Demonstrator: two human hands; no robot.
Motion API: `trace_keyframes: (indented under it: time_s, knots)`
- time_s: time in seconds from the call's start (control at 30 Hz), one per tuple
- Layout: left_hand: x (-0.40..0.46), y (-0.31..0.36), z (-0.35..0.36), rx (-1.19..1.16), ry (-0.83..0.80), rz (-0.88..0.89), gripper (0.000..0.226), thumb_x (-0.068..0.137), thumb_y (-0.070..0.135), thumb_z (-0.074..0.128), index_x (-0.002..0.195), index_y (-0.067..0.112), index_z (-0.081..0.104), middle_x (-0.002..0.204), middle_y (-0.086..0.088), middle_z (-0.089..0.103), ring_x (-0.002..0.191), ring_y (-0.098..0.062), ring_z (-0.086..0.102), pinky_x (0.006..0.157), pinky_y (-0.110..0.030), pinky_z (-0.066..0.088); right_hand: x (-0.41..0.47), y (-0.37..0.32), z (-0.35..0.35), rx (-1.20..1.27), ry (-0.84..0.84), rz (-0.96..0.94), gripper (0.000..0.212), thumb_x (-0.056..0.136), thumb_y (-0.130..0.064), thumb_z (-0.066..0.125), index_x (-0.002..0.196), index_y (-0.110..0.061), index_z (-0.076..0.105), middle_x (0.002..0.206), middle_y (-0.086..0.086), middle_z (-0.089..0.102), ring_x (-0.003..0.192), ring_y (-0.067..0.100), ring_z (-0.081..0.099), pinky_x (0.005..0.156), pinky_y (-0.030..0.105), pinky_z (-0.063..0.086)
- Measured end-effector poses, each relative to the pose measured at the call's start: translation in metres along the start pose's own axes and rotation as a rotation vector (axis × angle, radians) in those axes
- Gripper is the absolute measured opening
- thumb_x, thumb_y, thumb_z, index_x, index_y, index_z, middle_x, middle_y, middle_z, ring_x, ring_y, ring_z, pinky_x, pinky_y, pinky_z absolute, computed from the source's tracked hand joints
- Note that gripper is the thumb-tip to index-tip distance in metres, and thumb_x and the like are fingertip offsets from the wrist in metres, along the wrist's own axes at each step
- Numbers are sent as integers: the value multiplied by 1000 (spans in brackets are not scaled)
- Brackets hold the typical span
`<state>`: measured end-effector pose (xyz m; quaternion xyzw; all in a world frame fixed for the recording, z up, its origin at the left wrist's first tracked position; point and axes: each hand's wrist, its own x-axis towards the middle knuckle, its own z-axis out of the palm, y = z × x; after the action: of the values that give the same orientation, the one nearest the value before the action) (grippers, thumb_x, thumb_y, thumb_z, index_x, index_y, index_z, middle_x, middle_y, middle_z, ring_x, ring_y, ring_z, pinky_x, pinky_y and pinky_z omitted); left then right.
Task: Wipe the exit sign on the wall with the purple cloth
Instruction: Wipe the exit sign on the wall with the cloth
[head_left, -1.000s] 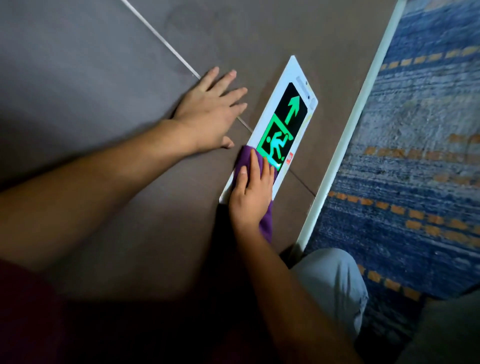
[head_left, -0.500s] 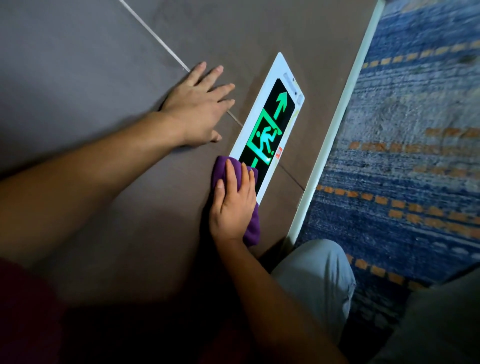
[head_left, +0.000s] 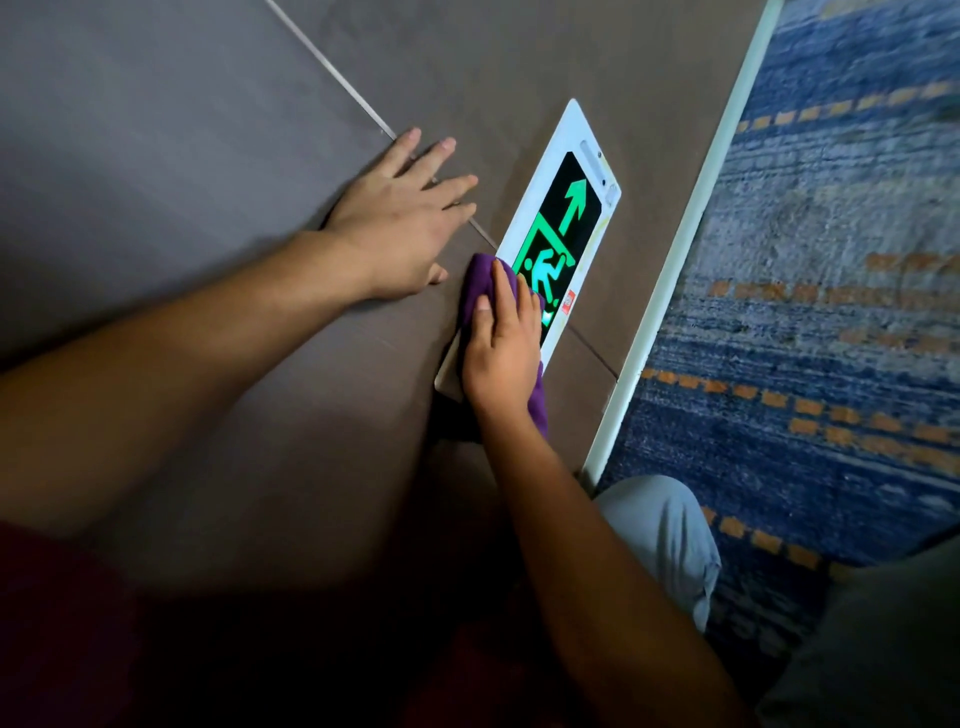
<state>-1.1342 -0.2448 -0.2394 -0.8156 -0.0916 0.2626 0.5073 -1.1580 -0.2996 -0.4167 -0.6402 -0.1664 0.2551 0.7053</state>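
Note:
The exit sign (head_left: 571, 192) is a long white-framed panel low on the brown wall, with a lit green arrow and running figure on black. My right hand (head_left: 501, 343) lies flat on the purple cloth (head_left: 480, 280) and presses it against the sign's near end, covering the lower part of the figure. More of the cloth hangs out below my palm. My left hand (head_left: 400, 218) rests flat on the wall to the left of the sign, fingers spread, holding nothing.
A thin pale joint line (head_left: 343, 85) runs diagonally across the wall panels (head_left: 156, 156) under my left fingers. A white skirting strip (head_left: 680, 260) separates the wall from a blue carpet (head_left: 831, 286) with orange dashes. My knee in grey trousers (head_left: 660, 530) is beside the skirting.
My right hand slid the cloth down toward the sign's near end and has now pushed it back up over the running figure. My left hand stays on the wall.

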Motion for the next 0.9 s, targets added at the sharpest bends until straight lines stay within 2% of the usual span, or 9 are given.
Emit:
trace_keyframes:
  time_s: [0.07, 0.2, 0.3, 0.43, 0.57, 0.73, 0.9]
  knots:
    - [-1, 0, 0, 4, 0, -3, 83, 94, 57, 58, 160, 17, 28, 170, -5, 18, 158, -33, 2, 127, -53, 0, -4, 1, 1, 12, 13, -11, 48, 108, -27, 45, 156, -28, 42, 168, 7, 32, 159, 27, 18, 127, 34, 9]
    - [1, -1, -3, 3, -26, 11, 84, 94, 58, 57, 160, 17, 28, 171, -4, 17, 158, -33, 1, 127, -55, 1, -39, 3, 10, -15, 70, -72, 44, 105, -25, 50, 149, -22, 52, 162, 11, 42, 155, 33, 28, 126, 48, 24]
    - [1, -2, -5, 1, -34, 18, 84, 95, 59, 55, 161, 17, 26, 171, -5, 15, 158, -32, -1, 127, -55, 1, -77, 16, 17, -95, 74, -158, 43, 105, -25, 52, 148, -21, 54, 160, 11, 44, 155, 34, 29, 122, 53, 30]
    - [-2, -1, -4, 5, -24, 19, 86, 93, 62, 55, 161, 17, 25, 171, -5, 16, 158, -32, -1, 126, -56, 0, -93, 28, 16, -136, 37, -188, 44, 105, -24, 54, 149, -22, 53, 162, 11, 42, 156, 34, 27, 121, 56, 29]
    - [-5, 3, -4, 14, -30, 23, 88, 92, 63, 55, 161, 16, 25, 170, -7, 16, 158, -33, 0, 126, -56, 0, -85, 15, 18, -87, 66, -150, 42, 106, -24, 52, 148, -23, 54, 162, 9, 43, 156, 34, 26, 123, 54, 28]
    - [-3, 3, -4, -2, -29, 21, 87, 92, 62, 57, 160, 16, 27, 170, -7, 17, 158, -33, 1, 126, -56, 2, -76, 3, 25, -104, 59, -200, 44, 107, -29, 46, 150, -24, 49, 164, 6, 39, 157, 31, 24, 124, 53, 27]
    - [-2, -1, -2, -13, -44, 42, 87, 91, 60, 61, 159, 16, 31, 170, -7, 20, 158, -34, 2, 126, -56, -1, -88, 39, 19, -109, 48, -191, 49, 105, -23, 47, 154, -16, 44, 164, 11, 39, 157, 31, 24, 122, 56, 28]
